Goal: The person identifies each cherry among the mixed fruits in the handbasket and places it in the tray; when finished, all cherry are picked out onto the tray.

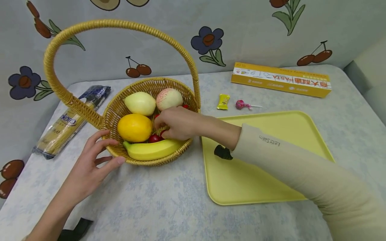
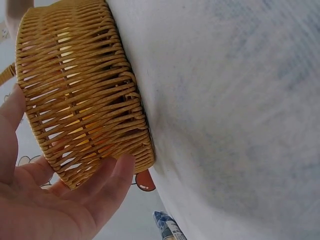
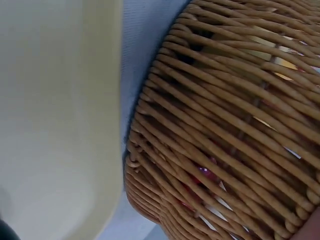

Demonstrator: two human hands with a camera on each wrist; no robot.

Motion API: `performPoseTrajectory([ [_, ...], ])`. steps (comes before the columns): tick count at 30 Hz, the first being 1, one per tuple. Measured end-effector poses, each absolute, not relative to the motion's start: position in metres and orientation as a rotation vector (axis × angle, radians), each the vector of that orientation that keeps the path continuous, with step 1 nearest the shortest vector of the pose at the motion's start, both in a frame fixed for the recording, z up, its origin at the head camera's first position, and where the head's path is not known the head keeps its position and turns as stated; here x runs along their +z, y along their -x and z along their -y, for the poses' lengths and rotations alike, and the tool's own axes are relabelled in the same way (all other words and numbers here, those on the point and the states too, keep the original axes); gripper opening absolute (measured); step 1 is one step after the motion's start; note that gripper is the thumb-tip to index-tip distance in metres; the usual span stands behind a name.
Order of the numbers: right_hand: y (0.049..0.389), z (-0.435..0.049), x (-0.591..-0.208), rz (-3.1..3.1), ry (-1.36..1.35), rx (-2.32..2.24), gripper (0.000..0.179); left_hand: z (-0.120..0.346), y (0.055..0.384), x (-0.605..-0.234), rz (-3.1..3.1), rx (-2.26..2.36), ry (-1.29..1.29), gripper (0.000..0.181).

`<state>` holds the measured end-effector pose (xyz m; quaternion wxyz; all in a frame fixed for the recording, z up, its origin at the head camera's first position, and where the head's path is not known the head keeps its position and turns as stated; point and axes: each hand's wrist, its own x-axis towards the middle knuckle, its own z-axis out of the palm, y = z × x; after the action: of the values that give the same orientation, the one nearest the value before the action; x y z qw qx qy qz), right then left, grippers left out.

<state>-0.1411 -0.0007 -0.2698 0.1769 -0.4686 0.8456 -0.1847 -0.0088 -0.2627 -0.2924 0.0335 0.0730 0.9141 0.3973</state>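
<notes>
Wicker flexes, so I steady the basket (image 1: 181, 92) on the worktop (image 1: 169, 201) with my left hand (image 1: 90, 164), its grip wide and fingertips at the wall, while my right hand (image 1: 176, 123) curls inside round small red cherries (image 1: 154, 138), which I should lift clear of the banana (image 1: 150, 150).

One basket (image 1: 178, 87), one banana (image 1: 150, 150), one lemon (image 1: 134, 127), one tray (image 1: 265, 174), one pasta box (image 1: 280, 79).

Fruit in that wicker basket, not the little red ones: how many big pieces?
4: a banana at the front, a lemon behind it, a pear and a peach at the back. Others may be hidden.
</notes>
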Motion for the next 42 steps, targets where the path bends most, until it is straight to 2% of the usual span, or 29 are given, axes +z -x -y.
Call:
performPoseTrajectory([
  [9, 0.140, 0.008, -0.277, -2.422, 1.282, -0.371, 0.010, 0.263, 0.008, -0.292, -2.825, 1.218, -0.212, 0.040],
  [19, 0.136, 0.007, -0.278, -2.466, 1.315, -0.404, 0.014, 0.262, 0.008, -0.292, -2.825, 1.233, -0.229, 0.039],
  [42, 0.111, -0.016, -0.272, -2.601, 1.319, -0.812, 0.018, 0.262, 0.007, -0.295, -2.817, 1.255, -0.274, 0.035],
])
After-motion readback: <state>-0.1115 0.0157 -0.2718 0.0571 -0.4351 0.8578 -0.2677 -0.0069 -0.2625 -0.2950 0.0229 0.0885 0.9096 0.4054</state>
